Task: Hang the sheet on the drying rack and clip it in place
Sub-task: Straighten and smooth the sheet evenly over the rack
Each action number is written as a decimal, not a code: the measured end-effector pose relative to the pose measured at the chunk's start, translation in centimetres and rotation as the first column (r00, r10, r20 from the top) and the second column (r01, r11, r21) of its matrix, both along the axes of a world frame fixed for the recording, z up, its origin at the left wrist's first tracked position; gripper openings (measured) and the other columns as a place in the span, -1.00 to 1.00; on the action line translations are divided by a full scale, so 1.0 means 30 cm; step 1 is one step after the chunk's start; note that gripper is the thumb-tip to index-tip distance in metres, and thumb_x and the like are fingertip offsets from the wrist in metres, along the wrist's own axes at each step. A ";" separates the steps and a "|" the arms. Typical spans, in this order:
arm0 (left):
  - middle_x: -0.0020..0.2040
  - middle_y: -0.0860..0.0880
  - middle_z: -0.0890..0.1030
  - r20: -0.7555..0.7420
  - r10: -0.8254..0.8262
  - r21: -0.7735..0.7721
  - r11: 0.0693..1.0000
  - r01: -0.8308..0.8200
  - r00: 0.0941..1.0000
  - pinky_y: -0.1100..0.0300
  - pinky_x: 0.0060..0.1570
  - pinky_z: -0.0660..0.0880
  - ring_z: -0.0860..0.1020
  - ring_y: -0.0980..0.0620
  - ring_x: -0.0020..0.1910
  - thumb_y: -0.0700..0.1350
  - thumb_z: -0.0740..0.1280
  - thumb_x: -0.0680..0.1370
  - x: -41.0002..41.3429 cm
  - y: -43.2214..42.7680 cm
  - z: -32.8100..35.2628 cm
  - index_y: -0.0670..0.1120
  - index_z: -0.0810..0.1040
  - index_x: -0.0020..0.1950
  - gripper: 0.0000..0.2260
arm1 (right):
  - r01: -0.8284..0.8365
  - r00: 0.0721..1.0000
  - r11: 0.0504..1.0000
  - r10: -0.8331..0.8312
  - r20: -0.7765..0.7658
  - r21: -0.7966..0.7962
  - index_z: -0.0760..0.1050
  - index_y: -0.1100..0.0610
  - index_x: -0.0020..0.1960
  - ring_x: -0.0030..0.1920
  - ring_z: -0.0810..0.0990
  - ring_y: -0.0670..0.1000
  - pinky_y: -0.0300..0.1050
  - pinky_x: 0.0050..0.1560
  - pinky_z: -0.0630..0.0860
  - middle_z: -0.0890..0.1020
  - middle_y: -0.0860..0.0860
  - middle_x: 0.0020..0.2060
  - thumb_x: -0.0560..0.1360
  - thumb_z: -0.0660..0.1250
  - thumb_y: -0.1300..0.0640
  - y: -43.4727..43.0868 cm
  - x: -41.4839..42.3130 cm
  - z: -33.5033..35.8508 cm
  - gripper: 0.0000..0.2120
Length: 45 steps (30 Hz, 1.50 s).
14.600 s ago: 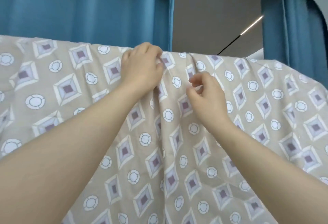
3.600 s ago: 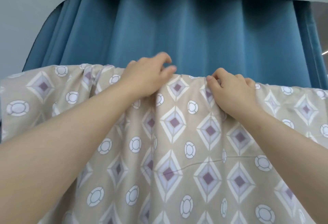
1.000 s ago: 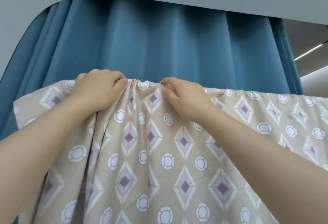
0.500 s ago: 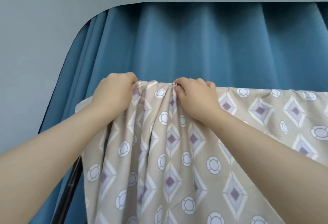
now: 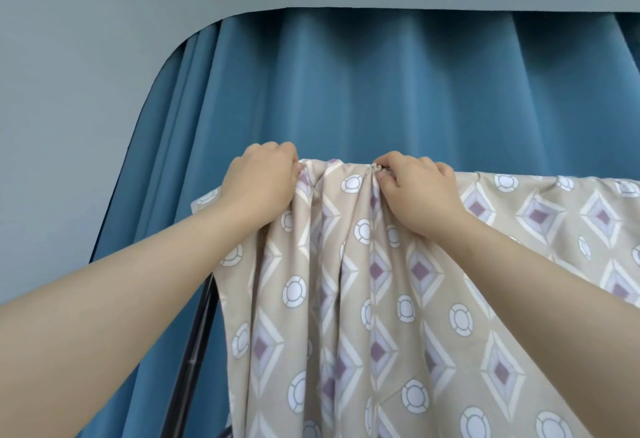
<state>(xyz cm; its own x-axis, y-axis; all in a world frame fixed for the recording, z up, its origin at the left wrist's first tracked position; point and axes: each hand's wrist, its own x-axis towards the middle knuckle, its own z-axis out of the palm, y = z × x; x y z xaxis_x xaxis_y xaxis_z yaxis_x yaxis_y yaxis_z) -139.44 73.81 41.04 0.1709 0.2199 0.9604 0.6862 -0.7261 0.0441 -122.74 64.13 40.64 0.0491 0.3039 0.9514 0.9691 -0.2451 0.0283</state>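
Against blue curtains (image 5: 381, 91) the sheet (image 5: 346, 299) drapes the rack (image 5: 194, 351), left hand (image 5: 259, 184) and right hand (image 5: 419, 195) gripping its bunched top, no clip visible.

The way forward is closed off by the sheet (image 5: 381, 299), which is draped down from its top edge and fills the lower right of the view. That edge is taken up at two spots by the left hand (image 5: 263, 184) and the right hand (image 5: 415, 191), each gripping gathered folds, and only a short bunched stretch is found between them. Open room is seen above the edge, bounded behind by the blue curtain (image 5: 346, 91). Right of the right hand, the edge is seen flat and unheld. Left of the sheet, the gap is crossed by the rack's black post (image 5: 194, 351) and bounded by the grey wall (image 5: 86, 91).
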 end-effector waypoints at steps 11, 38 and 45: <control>-0.06 -0.15 0.64 -0.058 0.009 0.096 0.995 -0.003 0.998 -0.02 -0.08 0.48 0.53 -0.20 -0.04 -0.16 0.14 0.58 -0.085 0.018 -0.003 -0.16 0.58 0.03 -0.77 | 0.021 1.000 0.998 -0.021 -0.005 0.052 0.40 0.02 0.29 0.24 0.41 0.08 -0.04 0.29 0.12 0.56 0.00 0.16 0.62 -0.01 0.07 -0.015 -0.035 -0.012 -0.68; 0.04 0.00 0.60 0.049 -0.197 -0.185 0.962 0.203 0.979 0.08 0.12 0.43 0.50 -0.05 0.08 0.03 0.16 0.59 -0.091 0.008 0.013 -0.04 0.53 0.11 -0.76 | 0.036 0.999 0.994 -0.035 -0.009 0.099 0.40 0.05 0.23 0.20 0.40 0.08 -0.07 0.25 0.10 0.55 0.01 0.11 0.60 0.00 0.06 0.003 -0.043 -0.019 -0.70; 0.02 -0.10 0.64 0.106 -0.136 -0.066 0.987 0.143 0.985 0.12 -0.02 0.44 0.51 -0.12 0.07 -0.10 0.17 0.61 -0.112 0.049 0.027 -0.13 0.61 0.05 -0.76 | 0.037 0.999 0.996 -0.036 -0.003 0.080 0.41 0.02 0.24 0.22 0.41 0.07 -0.06 0.26 0.11 0.56 -0.01 0.13 0.61 0.01 0.02 -0.018 -0.017 -0.019 -0.71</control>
